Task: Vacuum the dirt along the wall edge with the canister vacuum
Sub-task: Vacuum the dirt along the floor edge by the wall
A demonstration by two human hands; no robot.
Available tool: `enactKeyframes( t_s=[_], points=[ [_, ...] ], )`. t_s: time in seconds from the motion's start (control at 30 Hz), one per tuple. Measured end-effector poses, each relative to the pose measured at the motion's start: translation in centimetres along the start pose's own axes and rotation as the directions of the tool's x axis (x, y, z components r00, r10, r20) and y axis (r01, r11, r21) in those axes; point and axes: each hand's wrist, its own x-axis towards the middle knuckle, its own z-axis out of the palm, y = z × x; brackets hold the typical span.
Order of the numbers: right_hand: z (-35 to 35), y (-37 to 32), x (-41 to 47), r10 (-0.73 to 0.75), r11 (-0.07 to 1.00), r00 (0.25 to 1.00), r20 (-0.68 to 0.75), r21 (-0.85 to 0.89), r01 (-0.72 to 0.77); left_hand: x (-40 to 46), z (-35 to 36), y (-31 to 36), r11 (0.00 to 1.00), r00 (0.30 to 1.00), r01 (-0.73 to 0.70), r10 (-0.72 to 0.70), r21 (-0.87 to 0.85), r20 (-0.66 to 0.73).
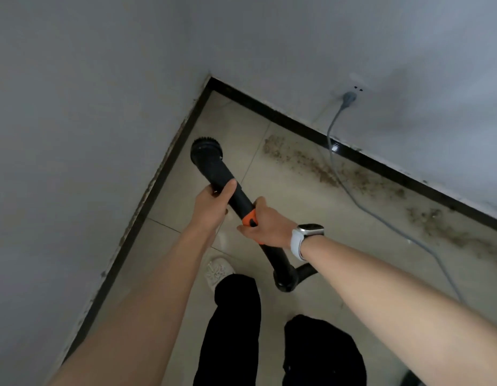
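No readable writing anywhere. Left hand [213, 203] and right hand [265, 222] both wrapped around black vacuum tube [223, 178], brush end raised near corner. Dirt [311, 162] along far-right wall edge. Canister hidden.

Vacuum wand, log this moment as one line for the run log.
left hand grips wand | right hand grips orange collar | brush nozzle off dirt | cord plugged in

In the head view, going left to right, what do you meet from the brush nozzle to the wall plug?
Brush nozzle → left hand → right hand → white smartwatch → grey plug in the wall socket.
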Motion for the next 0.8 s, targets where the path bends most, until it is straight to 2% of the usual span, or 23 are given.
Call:
enactKeyframes(
  t_s=[0.1,0.23,0.37,0.5,0.57,0.67,0.73,0.8],
  points=[
    [1.2,2.3,0.9,0.0,0.999,1.0,-0.023,0.038,0.001,1.5,0.8,-2.0,0.999,0.998,0.005,-0.008,-0.052,-0.055],
    [3.4,6.9,2.4,-0.055,0.986,0.976,-0.211,0.145,0.086,4.1,2.4,-4.8,0.996,0.996,-0.042,0.036,-0.079,-0.08],
    [5.7,11.3,5.9,-0.181,0.983,0.903,-0.39,-0.068,0.168,7.6,3.5,-8.5,0.994,0.988,-0.091,0.082,-0.064,-0.128],
    [6.8,15.7,11.8,-0.277,0.946,0.86,-0.428,-0.277,0.167,13.4,3.2,-13.5,0.998,0.991,-0.056,0.054,-0.016,-0.122],
    [6.7,18.4,14.9,-0.277,0.929,0.852,-0.444,-0.349,0.12,16.7,2.4,-16.3,0.994,0.993,-0.044,0.055,0.097,-0.107],
    [5.5,22.5,19.0,-0.229,0.923,0.873,-0.43,-0.382,0.054,21.8,0.4,-21.3,0.92,0.995,-0.034,0.068,0.391,-0.073],
    [5.0,24.7,21.5,-0.204,0.917,0.894,-0.399,-0.397,0.033,25.0,-0.8,-24.4,0.834,0.994,-0.058,0.097,0.549,-0.042],
    [5.0,26.2,23.6,-0.202,0.913,0.897,-0.393,-0.406,0.028,28.0,-1.7,-26.9,0.664,0.994,-0.047,0.105,0.746,-0.03]
  ],
)
